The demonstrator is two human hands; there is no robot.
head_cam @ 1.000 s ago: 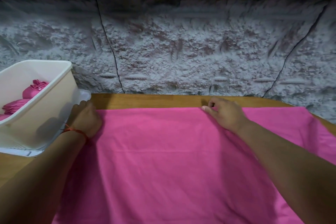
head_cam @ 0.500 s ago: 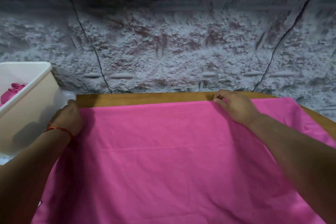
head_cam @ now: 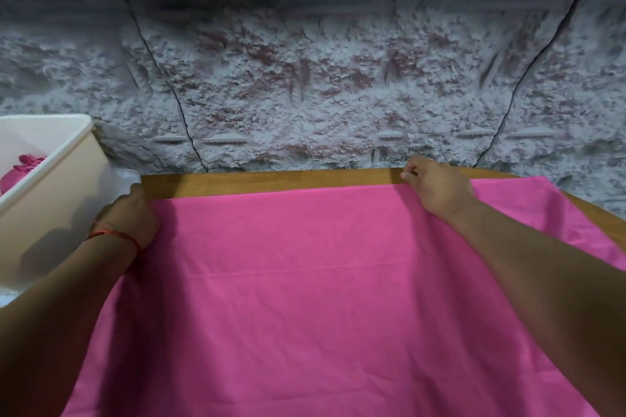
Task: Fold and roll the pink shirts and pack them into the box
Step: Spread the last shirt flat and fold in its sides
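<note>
Big pink cloth shirt (head_cam: 321, 281) lies flat on brown wooden table (head_cam: 271, 181), just beside white plastic box (head_cam: 50, 186) w/ rolled pink shirts (head_cam: 23, 166) inside. R hand (head_cam: 437, 188) pinches its far edge. L hand (head_cam: 130, 217) sits at far-left corner, fingers hidden, so can't tell grip.

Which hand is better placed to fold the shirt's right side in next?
Right, probably. The right hand pinches the shirt at its far edge, with fabric spreading beyond it rightward; the left hand sits at the left corner by the box.
</note>
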